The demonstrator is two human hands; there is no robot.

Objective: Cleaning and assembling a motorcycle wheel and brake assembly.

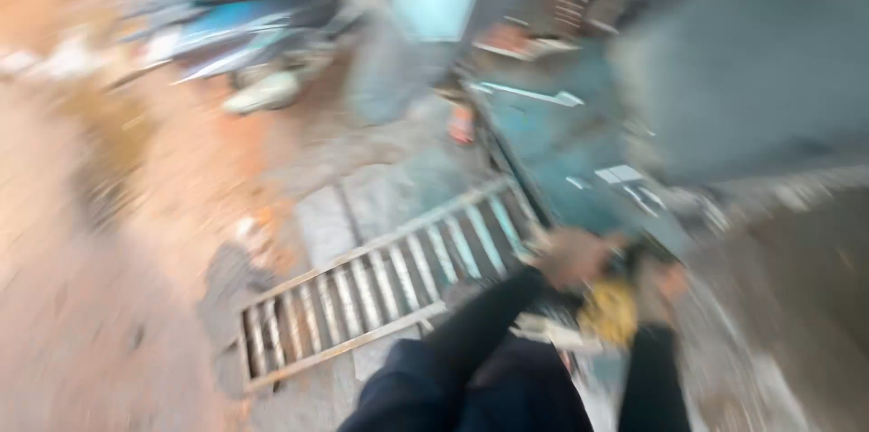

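Fingers too blurred; both hands (615, 273) at yellow obj (611, 310), grip unclear.

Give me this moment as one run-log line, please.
view: heavily blurred | left hand: by metal grate | right hand: touching yellow object | grip: unclear

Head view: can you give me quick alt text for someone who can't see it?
Heavily motion-blurred view down at two dark-sleeved arms, left hand and right hand close together around something yellow that is too blurred to identify. A metal floor grate lies to their left on stained, reddish ground.
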